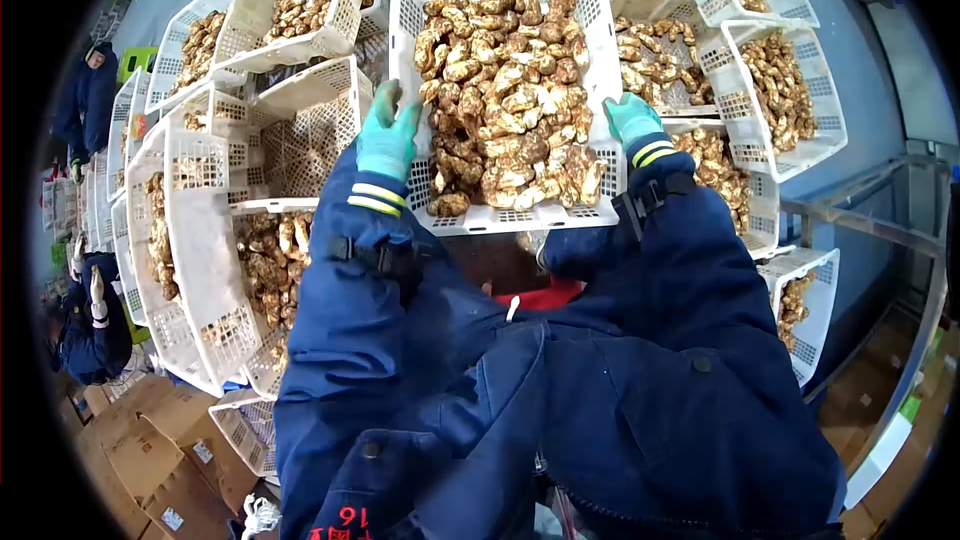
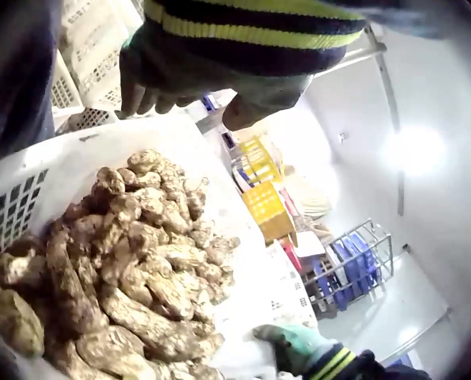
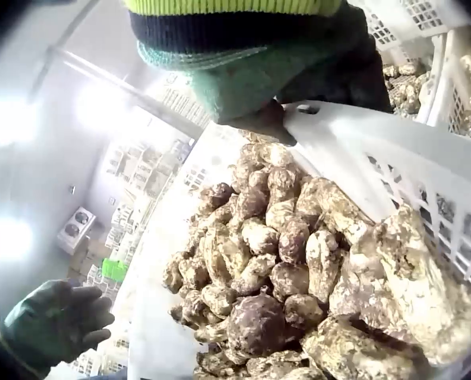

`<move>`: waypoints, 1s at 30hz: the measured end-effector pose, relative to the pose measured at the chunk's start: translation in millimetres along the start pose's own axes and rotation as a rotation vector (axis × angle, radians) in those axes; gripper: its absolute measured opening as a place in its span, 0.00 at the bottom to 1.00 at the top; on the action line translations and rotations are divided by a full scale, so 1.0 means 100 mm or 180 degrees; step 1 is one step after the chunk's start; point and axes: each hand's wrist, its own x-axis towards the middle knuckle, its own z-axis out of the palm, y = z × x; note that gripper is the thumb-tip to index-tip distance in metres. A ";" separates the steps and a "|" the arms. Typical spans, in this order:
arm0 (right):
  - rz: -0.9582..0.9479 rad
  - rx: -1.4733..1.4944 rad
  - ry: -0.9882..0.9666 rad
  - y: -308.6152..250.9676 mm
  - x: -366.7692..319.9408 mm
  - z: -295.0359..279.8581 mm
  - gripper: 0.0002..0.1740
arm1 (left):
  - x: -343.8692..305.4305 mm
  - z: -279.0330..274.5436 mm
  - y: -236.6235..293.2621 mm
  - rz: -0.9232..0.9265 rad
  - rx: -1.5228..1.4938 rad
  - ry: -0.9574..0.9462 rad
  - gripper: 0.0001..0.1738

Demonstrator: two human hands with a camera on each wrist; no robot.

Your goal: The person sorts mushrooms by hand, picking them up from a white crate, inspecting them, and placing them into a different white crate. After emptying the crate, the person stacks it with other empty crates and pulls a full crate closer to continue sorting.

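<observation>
A white perforated plastic crate [image 1: 408,0] in front of me is heaped with brown-and-cream mushrooms [image 1: 515,90], thick-stemmed and dirt-speckled. Both hands wear green gloves. My left hand [image 1: 388,135] is beside the crate's left wall, fingers extended; in the right wrist view this left hand [image 3: 57,324] appears spread, just off the rim. On the opposite side, my right hand [image 1: 632,120] grips the crate's right rim. Close up in the right wrist view, its fingertips [image 3: 267,120] curl at the rim beside a handle slot.
More white crates stand left and right, several with mushrooms; one at the left [image 1: 305,145] shows a bare floor. Cardboard boxes [image 1: 150,450] lie at lower left. A metal rail [image 1: 850,220] runs along the right. Two people, one in a dark jacket [image 1: 88,100], work at far left.
</observation>
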 end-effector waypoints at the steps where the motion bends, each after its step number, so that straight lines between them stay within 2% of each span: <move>1: 0.0091 0.0251 -0.0077 -0.02 -0.06 -0.04 0.29 | -0.28 0.01 0.29 -0.0341 0.0077 -0.0361 0.29; 2: 0.0044 0.0024 0.0017 0.00 -0.05 0.02 0.29 | -0.65 0.06 0.63 -0.0669 0.0147 -0.0715 0.27; 4: -0.0309 -0.0187 0.0043 0.11 -0.02 0.12 0.29 | -1.21 0.21 0.12 -0.0598 -0.0279 -0.1109 0.23; 6: 0.0169 0.0294 -0.0005 0.04 -0.08 0.04 0.24 | -1.57 0.25 0.43 -0.1052 0.0598 -0.2029 0.21; 7: -0.0094 0.0912 -0.0005 0.07 -0.02 0.14 0.20 | -1.58 0.25 0.31 -0.0337 0.1155 -0.2358 0.21; 8: 0.0031 0.1392 -0.0185 0.20 0.00 0.19 0.18 | -1.58 0.27 0.20 0.0405 0.1701 -0.2650 0.21; 9: -0.0072 0.1727 -0.0235 0.36 0.20 0.34 0.19 | -1.56 0.25 0.53 -0.0212 0.1507 -0.2507 0.20; 10: -0.0174 0.2053 -0.0302 0.35 0.20 0.35 0.19 | -1.54 0.30 0.41 -0.0476 0.0571 -0.2451 0.19; 11: -0.0106 0.1446 0.0105 0.35 0.18 0.36 0.19 | -1.58 0.28 0.30 -0.0509 0.0608 -0.2414 0.18; 12: -0.0065 0.0849 0.0510 0.17 0.05 0.24 0.19 | -1.57 0.24 0.41 -0.0533 0.0660 -0.2356 0.18; 14: 0.0051 0.3174 0.0371 0.10 0.05 0.32 0.20 | -1.60 0.16 0.38 0.0147 0.1081 -0.2324 0.17; 15: 0.0018 0.2898 0.0398 0.12 0.19 0.36 0.20 | -1.64 0.12 0.39 0.0085 0.0928 -0.2159 0.17; 19: 0.0164 0.3352 0.0293 0.06 0.28 0.32 0.17 | -1.55 0.02 0.38 -0.0133 0.0790 -0.2116 0.19; 20: 0.0184 0.3231 0.0302 0.05 0.29 0.30 0.17 | -1.52 0.02 0.38 -0.0554 0.0765 -0.2228 0.19; 22: 0.0149 0.2664 0.0405 -0.02 0.24 0.21 0.18 | -1.50 0.06 0.18 0.0326 0.0815 -0.1932 0.19; 24: 0.0050 0.1784 0.0599 -0.02 0.21 0.17 0.18 | -1.46 0.04 0.24 -0.1136 0.0247 -0.2168 0.19; 26: 0.0170 0.3299 0.0033 0.14 0.38 0.30 0.23 | -1.40 0.05 0.34 -0.1524 0.0357 -0.2184 0.18; 28: 0.0034 0.1943 0.0432 0.05 0.41 0.27 0.25 | -1.41 0.05 0.24 -0.1320 0.0273 -0.2197 0.18; 29: -0.0348 0.1557 0.1382 -0.03 0.23 0.24 0.26 | -1.43 0.05 0.20 -0.1326 0.0154 -0.2195 0.17; 30: -0.0451 0.0018 0.2287 -0.36 -0.22 -0.06 0.28 | -1.44 0.05 0.17 -0.1316 0.0032 -0.2185 0.17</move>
